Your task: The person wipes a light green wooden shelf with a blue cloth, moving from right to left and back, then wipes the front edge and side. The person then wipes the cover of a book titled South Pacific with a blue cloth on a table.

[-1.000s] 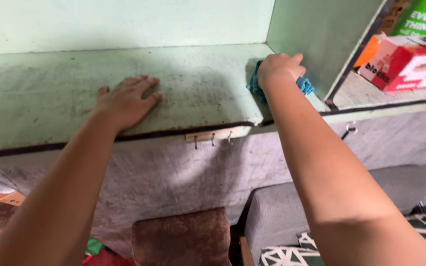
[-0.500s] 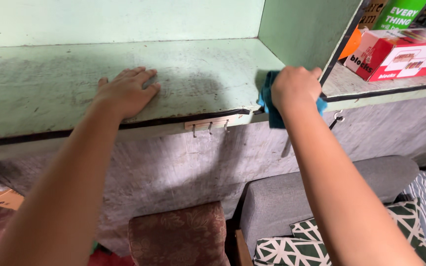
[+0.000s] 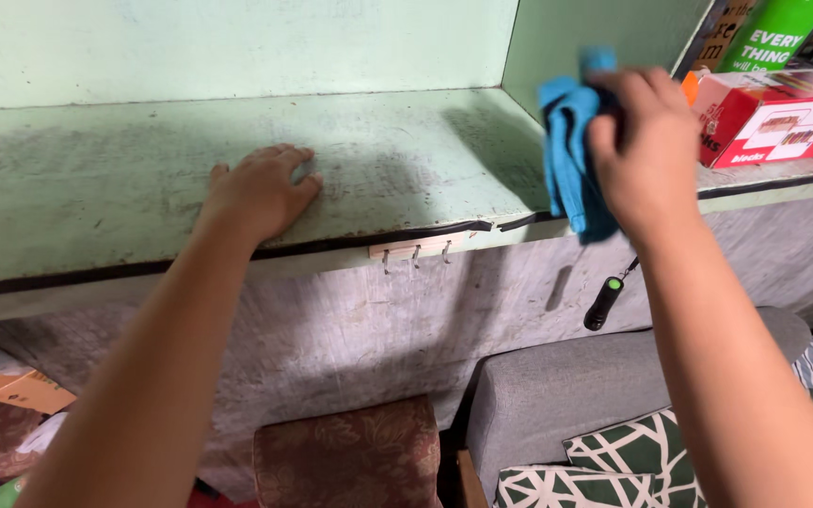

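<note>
Blue cloth [image 3: 571, 155] now hangs bunched in the right hand [image 3: 646, 150], lifted off the pale green shelf [image 3: 96, 188] and held in the air in front of the upright divider [image 3: 595, 33]; half a second ago that hand was pressing it down at the shelf's front edge, and a second ago deep in the back corner. The fingers are closed around the cloth's upper part while its lower end dangles free past the shelf lip. The left hand [image 3: 261, 193] has stayed flat, palm down with fingers spread, holding nothing, on the scuffed shelf top. With the cloth clear of the surface, the wiping stroke in that corner looks finished or paused. Beyond the divider sit a red and white box [image 3: 783, 118] and a green carton [image 3: 773, 38]; a small black torch [image 3: 602, 303] hangs below.
</note>
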